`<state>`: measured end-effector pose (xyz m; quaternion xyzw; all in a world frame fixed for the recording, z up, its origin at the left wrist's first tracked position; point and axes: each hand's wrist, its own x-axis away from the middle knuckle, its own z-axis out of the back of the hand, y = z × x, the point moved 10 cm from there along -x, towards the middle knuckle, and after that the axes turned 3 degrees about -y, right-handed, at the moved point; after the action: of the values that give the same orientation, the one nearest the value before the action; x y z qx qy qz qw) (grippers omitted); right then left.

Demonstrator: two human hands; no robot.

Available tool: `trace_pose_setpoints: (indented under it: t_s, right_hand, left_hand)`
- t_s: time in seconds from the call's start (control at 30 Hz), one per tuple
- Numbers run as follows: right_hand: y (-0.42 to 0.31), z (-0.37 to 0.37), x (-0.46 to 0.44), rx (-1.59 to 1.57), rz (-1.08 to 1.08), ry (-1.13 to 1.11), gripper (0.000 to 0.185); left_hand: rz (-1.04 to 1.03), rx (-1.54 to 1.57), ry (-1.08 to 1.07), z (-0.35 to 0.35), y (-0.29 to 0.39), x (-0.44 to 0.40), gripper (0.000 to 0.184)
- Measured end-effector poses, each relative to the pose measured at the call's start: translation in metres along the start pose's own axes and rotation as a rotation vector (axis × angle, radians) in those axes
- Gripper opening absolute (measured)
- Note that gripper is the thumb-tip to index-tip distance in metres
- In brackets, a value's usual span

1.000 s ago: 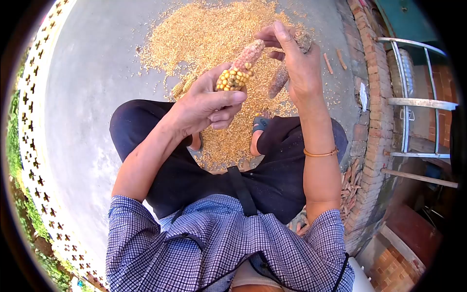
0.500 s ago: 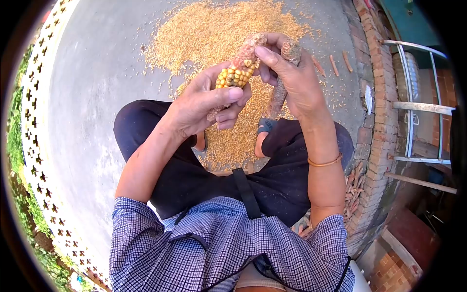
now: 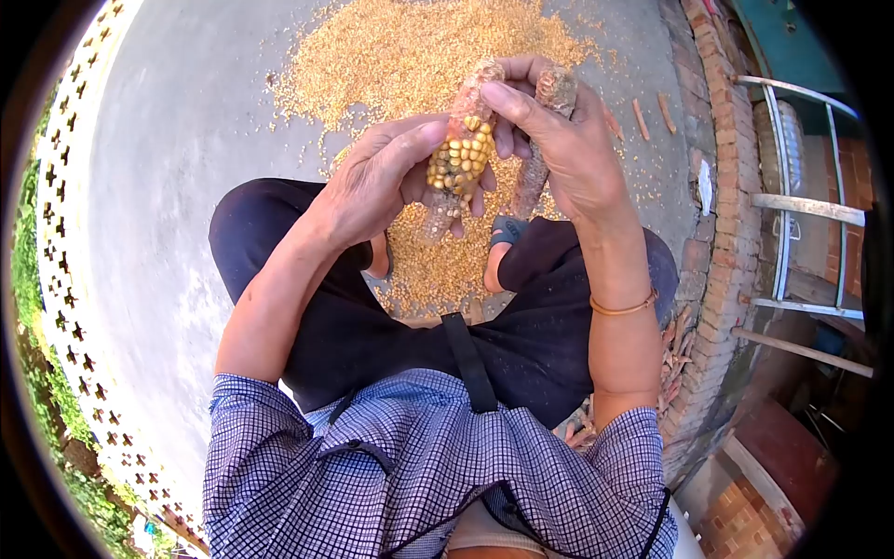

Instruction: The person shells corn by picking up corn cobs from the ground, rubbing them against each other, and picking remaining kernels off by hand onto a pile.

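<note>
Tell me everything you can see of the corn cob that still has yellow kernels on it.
The cob has a patch of yellow kernels around its middle, some darker and greyish. Both ends look bare: the upper pinkish, the lower paler. It tilts, top to the right, between the left hand and right hand.

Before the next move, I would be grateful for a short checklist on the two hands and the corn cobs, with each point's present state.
- Left hand on the partly shelled cob: ok.
- Right hand also at that cob's upper end: ok.
- Bare cob held in the right hand: ok.
- Partly shelled cob stripped all over: not ok, yellow kernels on its middle.
- Firmness of either grip: cannot tell.
</note>
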<state>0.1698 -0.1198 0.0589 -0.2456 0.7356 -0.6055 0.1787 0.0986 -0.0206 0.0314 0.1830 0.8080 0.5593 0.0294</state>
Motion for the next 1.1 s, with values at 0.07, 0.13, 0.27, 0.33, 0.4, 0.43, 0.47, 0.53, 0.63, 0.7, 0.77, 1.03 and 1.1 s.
trace_pose_setpoints:
  t_s: [0.07,0.13,0.27,0.33,0.4,0.43,0.47,0.53,0.63,0.7,0.77,1.03,1.1]
  right_hand:
    - [-0.001,0.001,0.001,0.011,0.003,0.007,0.025]
    - [-0.003,0.001,0.001,0.034,0.008,0.018,0.024]
    - [-0.001,-0.001,0.001,0.041,0.032,0.003,0.023]
    - [-0.001,-0.002,0.000,0.063,0.054,0.007,0.021]
    - [-0.001,-0.003,0.001,0.093,0.064,0.010,0.020]
    - [-0.002,-0.004,0.002,0.107,0.070,0.012,0.020]
    - [-0.002,-0.006,0.002,0.115,0.068,0.004,0.019]
    - [-0.005,-0.011,0.004,0.135,0.065,-0.012,0.019]
    - [0.004,-0.004,0.000,0.052,0.052,0.017,0.020]
    - [0.006,-0.001,0.001,0.034,-0.012,0.019,0.020]
    - [0.006,0.001,0.002,0.042,-0.032,0.024,0.020]
    - [0.007,-0.006,0.001,0.108,0.021,0.007,0.020]
    - [0.009,-0.008,-0.001,0.061,0.004,-0.019,0.020]
  left_hand:
    - [0.013,-0.030,0.003,0.000,0.000,0.002,0.048]
    - [0.022,-0.118,-0.007,0.001,0.000,0.002,0.048]
    - [0.022,-0.126,-0.049,0.000,-0.003,0.001,0.049]
    - [0.018,-0.113,-0.064,0.000,-0.006,0.000,0.047]
    - [0.055,-0.114,-0.078,-0.002,-0.010,0.000,0.045]
    - [0.073,-0.116,-0.085,-0.003,-0.012,0.000,0.045]
    - [0.059,-0.119,-0.068,-0.002,-0.013,0.000,0.045]
    - [0.029,-0.125,-0.035,-0.002,-0.014,0.001,0.045]
    - [0.097,-0.025,-0.045,-0.004,-0.016,-0.001,0.045]
    - [0.092,0.125,-0.054,-0.007,-0.013,0.000,0.045]
    - [0.092,0.216,-0.061,-0.009,-0.011,-0.001,0.045]
    - [0.066,-0.056,-0.024,-0.004,-0.011,0.001,0.047]
    - [0.073,0.070,-0.066,-0.003,-0.009,0.000,0.045]
